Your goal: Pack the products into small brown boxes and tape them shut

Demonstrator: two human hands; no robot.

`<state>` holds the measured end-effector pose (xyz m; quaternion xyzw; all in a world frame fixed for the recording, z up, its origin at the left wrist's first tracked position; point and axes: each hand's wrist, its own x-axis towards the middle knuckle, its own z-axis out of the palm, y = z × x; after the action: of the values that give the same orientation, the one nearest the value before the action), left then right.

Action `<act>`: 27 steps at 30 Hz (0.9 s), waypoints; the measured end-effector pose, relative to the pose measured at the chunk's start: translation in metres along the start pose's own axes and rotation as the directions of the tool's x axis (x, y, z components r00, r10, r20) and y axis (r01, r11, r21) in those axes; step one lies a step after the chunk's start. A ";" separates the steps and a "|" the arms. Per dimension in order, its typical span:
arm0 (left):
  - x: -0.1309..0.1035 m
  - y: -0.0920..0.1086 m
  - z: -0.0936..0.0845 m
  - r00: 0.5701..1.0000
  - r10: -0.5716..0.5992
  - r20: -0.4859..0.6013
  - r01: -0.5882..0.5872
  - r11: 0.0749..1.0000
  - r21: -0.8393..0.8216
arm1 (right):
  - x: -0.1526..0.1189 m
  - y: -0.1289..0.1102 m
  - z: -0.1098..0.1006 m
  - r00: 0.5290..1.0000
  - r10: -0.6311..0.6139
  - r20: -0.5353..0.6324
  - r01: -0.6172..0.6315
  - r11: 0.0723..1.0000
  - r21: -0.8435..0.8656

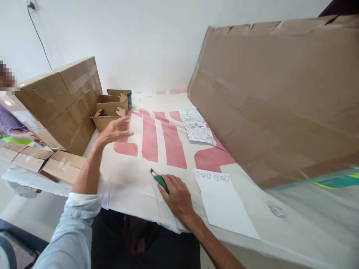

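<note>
A green-handled utility knife (160, 182) is gripped in my right hand (178, 196), low over the cloth-covered table, its blade end pointing up and left. My left hand (116, 130) is raised with fingers apart and nothing in it, just in front of small open cardboard boxes (108, 118). To the right of my right hand lies a white sheet of paper (227, 201) with a row of small drawn shapes along its top. Farther back is another sheet (196, 125), densely covered in drawn marks.
A large brown cardboard panel (275, 97) leans along the right side. Stacked taped boxes (67, 101) stand at left, with more boxes (63, 166) along the edge and a green tub (129, 99) behind. Another person's purple sleeve (11, 121) and hand show at far left.
</note>
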<state>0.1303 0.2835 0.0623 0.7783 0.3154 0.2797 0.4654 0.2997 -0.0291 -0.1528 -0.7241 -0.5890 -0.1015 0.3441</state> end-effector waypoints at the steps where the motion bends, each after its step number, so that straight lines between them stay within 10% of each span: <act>1: -0.022 0.011 -0.015 0.995 0.069 0.066 -0.074 0.995 0.072 | 0.000 0.000 0.000 1.000 0.005 0.001 -0.005 1.000 0.006; 8: -0.153 0.050 -0.116 0.963 -0.199 0.181 0.056 0.807 0.587 | -0.002 0.000 0.002 1.000 0.021 -0.011 -0.020 0.999 0.026; 14: -0.195 0.026 -0.144 0.871 -0.404 0.279 -0.042 0.506 0.862 | -0.001 0.004 0.005 1.000 0.013 -0.004 -0.013 1.000 0.003; 21: -0.206 0.023 -0.115 0.884 -0.222 0.411 -0.294 0.418 0.859 | -0.001 0.006 0.005 0.998 0.052 0.031 -0.052 0.999 -0.014; 27: -0.204 0.023 -0.018 0.918 0.039 0.395 -0.346 0.568 0.747 | 0.002 0.006 0.003 0.993 0.073 0.096 -0.071 0.997 -0.019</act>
<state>-0.0090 0.1321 0.0614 0.9688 0.2350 0.0201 0.0757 0.3051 -0.0265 -0.1560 -0.7516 -0.5777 -0.0586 0.3129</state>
